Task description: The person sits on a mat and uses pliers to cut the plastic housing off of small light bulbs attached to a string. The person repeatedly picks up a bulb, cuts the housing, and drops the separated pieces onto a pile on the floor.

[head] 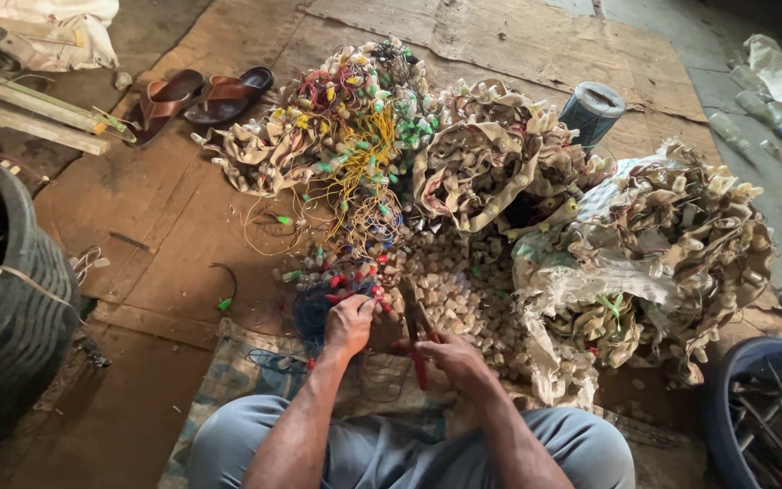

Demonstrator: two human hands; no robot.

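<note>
Left hand (pixel 348 323): pinching a wire bundle (pixel 337 294), at 9 o'clock of the cutters; right hand (pixel 452 355): closed around red-handled cutters (pixel 418 326), blades toward 12 o'clock; step in hand, seemingly: snipping bulbs off wire; calls for feeding wire between blades; bulb heap (pixel 463 290) just beyond.
</note>
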